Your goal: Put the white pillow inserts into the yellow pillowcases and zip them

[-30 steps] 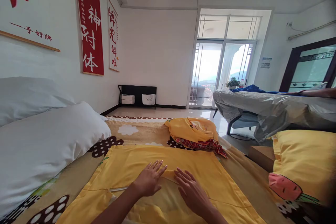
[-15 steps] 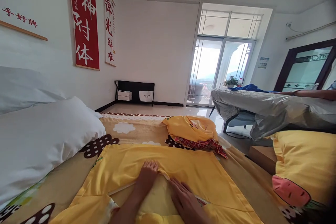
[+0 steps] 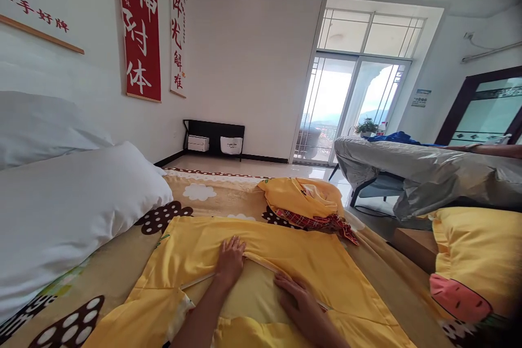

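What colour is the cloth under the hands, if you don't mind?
Yellow: the cloth under both hands shows best in the head view.

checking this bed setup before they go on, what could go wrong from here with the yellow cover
Both hands, left hand and right hand, sit at the opening of the yellow pillowcase; pulling unevenly could bunch or twist its flap. The crumpled yellow cloth lies just beyond its far edge and may snag or get dragged along.

The fingertips of the left hand (image 3: pixel 230 259) are tucked under a fold of the yellow pillowcase (image 3: pixel 310 272), so its grip cannot be made out. Nearer than both hands, that cloth and both forearms run off the bottom edge. The right hand (image 3: pixel 297 299) lies flat beside it.
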The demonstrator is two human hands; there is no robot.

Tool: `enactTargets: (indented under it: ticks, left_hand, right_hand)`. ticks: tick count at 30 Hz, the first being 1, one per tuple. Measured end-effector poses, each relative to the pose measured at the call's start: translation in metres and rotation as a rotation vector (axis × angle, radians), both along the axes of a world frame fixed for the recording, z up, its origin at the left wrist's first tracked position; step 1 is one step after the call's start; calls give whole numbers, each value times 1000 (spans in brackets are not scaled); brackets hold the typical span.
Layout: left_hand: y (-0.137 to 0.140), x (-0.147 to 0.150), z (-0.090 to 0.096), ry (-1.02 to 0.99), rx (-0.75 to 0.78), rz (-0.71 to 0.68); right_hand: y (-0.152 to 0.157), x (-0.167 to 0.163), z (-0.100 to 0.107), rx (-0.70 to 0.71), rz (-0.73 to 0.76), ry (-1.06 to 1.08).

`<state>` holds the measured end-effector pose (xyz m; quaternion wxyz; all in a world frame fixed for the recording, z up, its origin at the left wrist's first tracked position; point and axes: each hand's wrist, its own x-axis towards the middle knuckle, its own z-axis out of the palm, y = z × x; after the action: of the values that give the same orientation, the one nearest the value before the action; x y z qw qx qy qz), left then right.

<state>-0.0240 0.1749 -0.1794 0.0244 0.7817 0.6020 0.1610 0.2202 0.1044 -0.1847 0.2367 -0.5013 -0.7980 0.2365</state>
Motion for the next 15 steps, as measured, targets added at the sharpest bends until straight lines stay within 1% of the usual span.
enactTargets:
  ticks: [2, 3, 4, 6, 8, 9, 11, 12, 14, 15]
  left_hand:
    - [-3, 4, 3, 5, 28, 4]
    - [-6, 7, 4, 10, 43, -24]
    - [-10, 11, 5, 11, 58, -80]
    - [-17, 20, 5, -11, 76, -235]
    - [-22, 26, 2, -49, 41, -359]
    - [-22, 27, 1, -66, 6, -381]
    - [-20, 23, -2, -78, -64, -333]
    - [-17, 18, -2, -73, -86, -290]
    - [-11, 6, -3, -53, -99, -199]
    - [-8, -1, -3, -38, -101, -163]
  right_hand:
    - [11, 9, 3, -50, -40, 117]
    - [18, 12, 6, -59, -74, 152]
    - [26, 14, 9, -52, -111, 166]
    - [42, 13, 14, -8, -156, 143]
    - [55, 8, 13, 13, -122, 105]
    - [60, 5, 12, 13, -89, 72]
    - [68, 1, 6, 20, -56, -67]
    - [72, 2, 4, 26, -75, -169]
    - [80, 11, 1, 36, -160, -363]
    - [84, 18, 0, 34, -211, -426]
